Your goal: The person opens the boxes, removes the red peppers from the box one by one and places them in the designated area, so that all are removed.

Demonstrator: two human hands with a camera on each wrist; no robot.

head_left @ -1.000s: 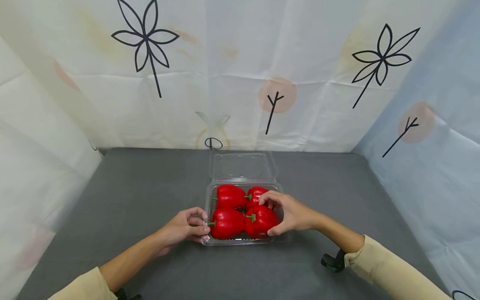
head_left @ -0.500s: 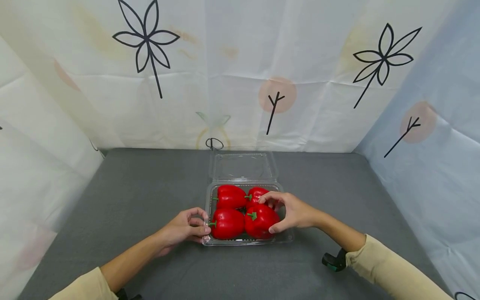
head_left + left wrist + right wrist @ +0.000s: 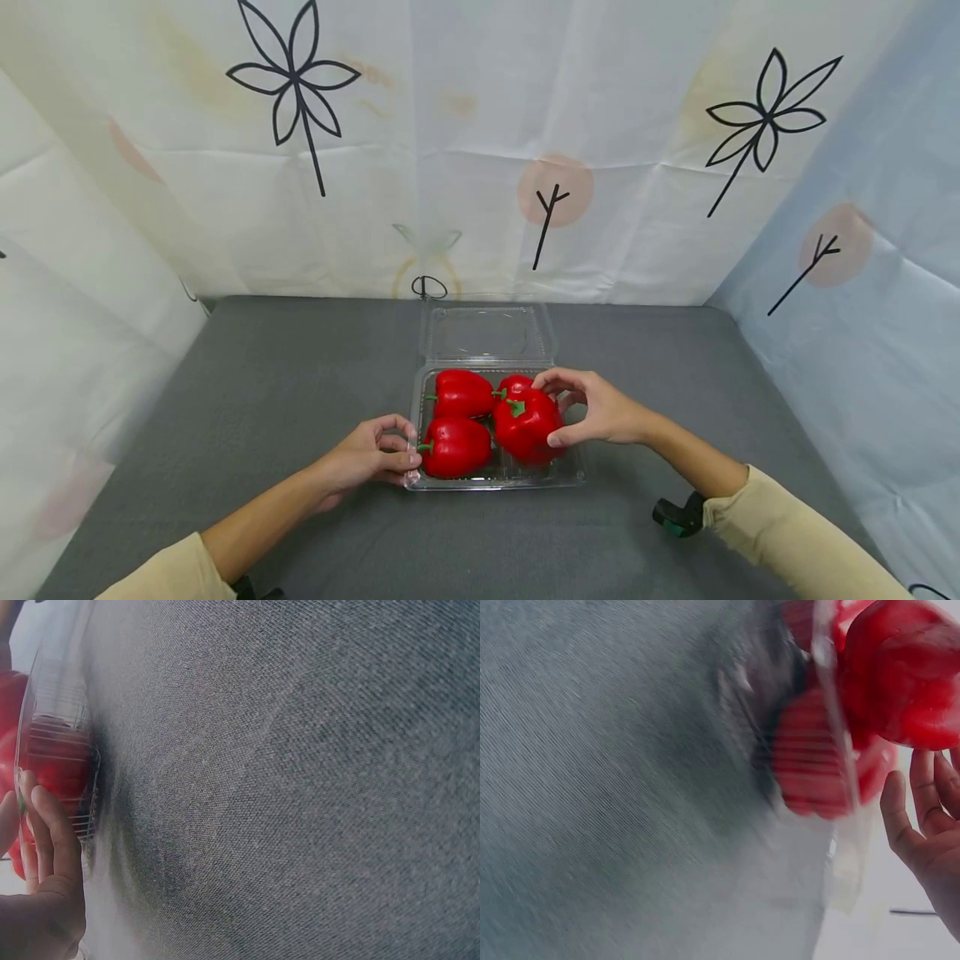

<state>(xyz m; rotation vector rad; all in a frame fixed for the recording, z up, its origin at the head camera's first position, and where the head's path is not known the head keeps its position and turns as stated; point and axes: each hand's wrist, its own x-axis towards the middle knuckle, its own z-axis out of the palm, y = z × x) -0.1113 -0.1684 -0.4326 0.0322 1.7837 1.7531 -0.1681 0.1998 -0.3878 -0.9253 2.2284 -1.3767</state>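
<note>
A clear plastic clamshell container (image 3: pixel 498 486) stands on the grey table in the head view. My left hand (image 3: pixel 371 450) pinches its left rim between thumb and fingers, also visible in the left wrist view. With my right hand (image 3: pixel 600 408) I grip a red bell pepper (image 3: pixel 527 429), raised above the container's near right part, its green stem up. Three other red bell peppers lie inside: one far left (image 3: pixel 463 393), one near left (image 3: pixel 457 450), and one far right (image 3: pixel 516 384), partly hidden behind the held one. In the right wrist view the held pepper (image 3: pixel 907 675) shows above the rim.
The container's lid (image 3: pixel 489 333) lies folded back toward the rear curtain (image 3: pixel 480 167). Grey cloth (image 3: pixel 315 358) covers the table, and curtains close it in at the back and both sides. A black wrist device (image 3: pixel 678 515) sits by my right sleeve.
My right hand has lifted the near right bell pepper up and slightly right and away, baring the container's floor beneath. The left hand has kept its place on the rim.
</note>
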